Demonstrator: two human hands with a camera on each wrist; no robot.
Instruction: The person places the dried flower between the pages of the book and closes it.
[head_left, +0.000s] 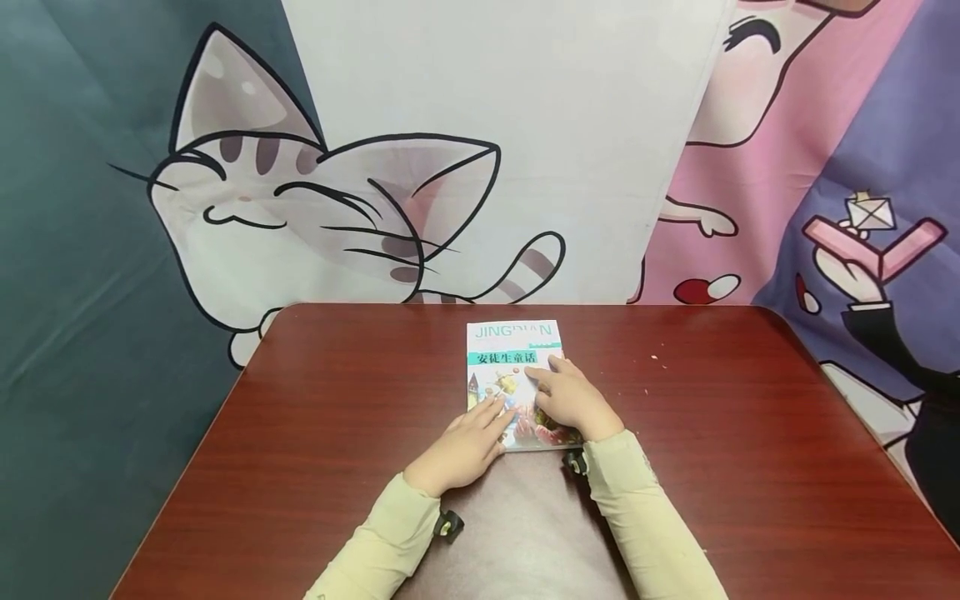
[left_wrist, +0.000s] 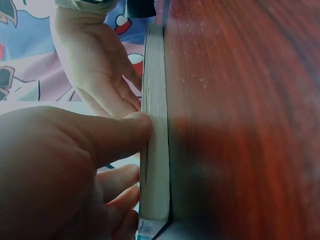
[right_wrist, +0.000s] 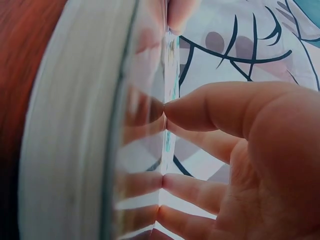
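Note:
A closed paperback book point(head_left: 497, 337) lies flat on the table, its glossy cover printed with a teal title band and a colourful picture. My left hand point(head_left: 463, 446) rests on its lower left part with straight fingers. In the left wrist view the left thumb point(left_wrist: 120, 132) is at the edge of the thick page block point(left_wrist: 157, 170), the other fingers over the cover. My right hand point(head_left: 576, 402) touches the cover's right side. The right wrist view has that hand's fingertips point(right_wrist: 172, 181) on the shiny cover, mirrored in it, beside the page block point(right_wrist: 65, 135).
The dark red-brown table point(head_left: 345, 392) has a glossy surface and rounded far corners. A few tiny pale scraps point(head_left: 656, 357) lie right of the book. Behind the table hangs a backdrop point(head_left: 585, 125) with a cartoon cat. Dark straps point(head_left: 448, 526) sit at both wrists.

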